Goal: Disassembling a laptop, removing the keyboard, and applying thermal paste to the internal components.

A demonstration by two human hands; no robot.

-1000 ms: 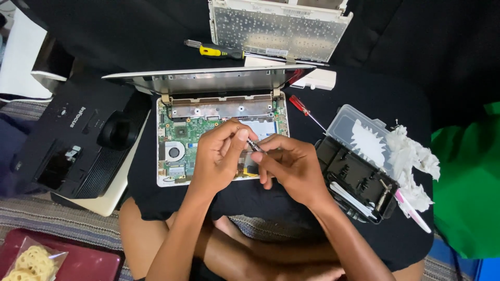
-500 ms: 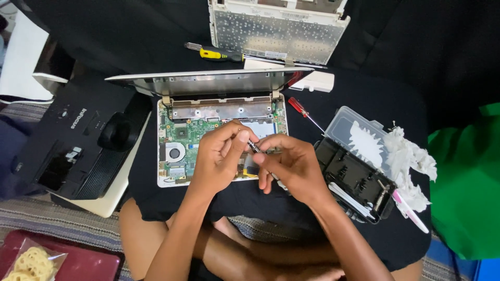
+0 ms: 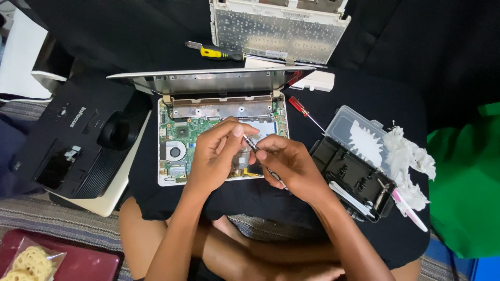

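Observation:
An opened small laptop [image 3: 172, 156] lies on a black cloth, its green circuit board and fan exposed and its screen tilted up at the back. Over the board's right half, my left hand [image 3: 211, 156] and my right hand [image 3: 289, 164] meet. My right hand grips a thin metal screwdriver [image 3: 255, 149] like a pen. My left thumb and forefinger pinch its tip end. Whatever lies under the hands is hidden.
A black projector [image 3: 78, 140] sits at the left. A detached keyboard panel [image 3: 278, 26] lies at the back, with a yellow-handled screwdriver [image 3: 216, 52] and a red-handled one [image 3: 302, 109] nearby. At the right stand an open black tool case [image 3: 354, 177], crumpled tissue [image 3: 406, 156] and green cloth [image 3: 463, 182].
Both hands stayed over the board. The fingers shifted slightly on the thin screwdriver, and my left thumb now presses nearer its tip.

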